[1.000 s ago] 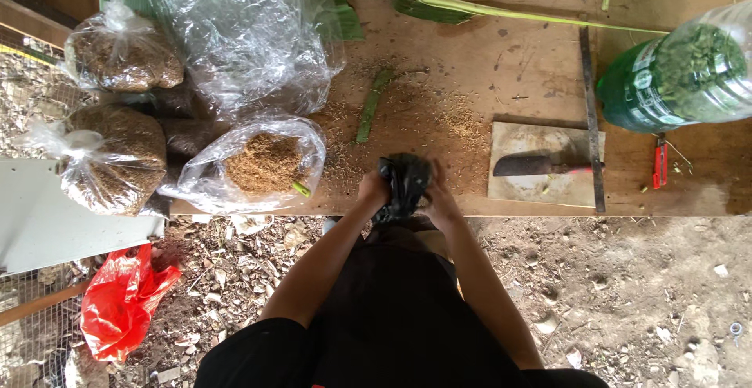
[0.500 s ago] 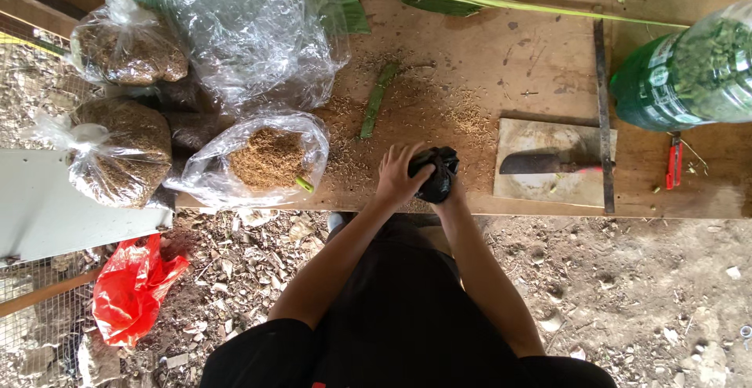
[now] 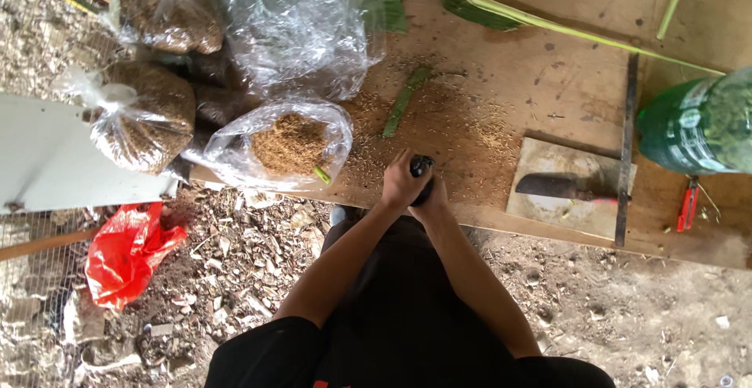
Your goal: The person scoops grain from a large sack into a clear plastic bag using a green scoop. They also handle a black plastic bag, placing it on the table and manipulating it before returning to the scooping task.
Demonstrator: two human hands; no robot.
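Black bag (image 3: pixel 422 170) — small, bunched, long axis unclear — gripped by both hands, left (image 3: pixel 401 184) and right (image 3: pixel 432 200), over the board (image 3: pixel 501 83).

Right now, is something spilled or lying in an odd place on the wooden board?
Yes. Brown sawdust-like grains lie scattered over the wooden board, between the open plastic bag and the hands, which hold a small black pouch. They appear spilled from filling.
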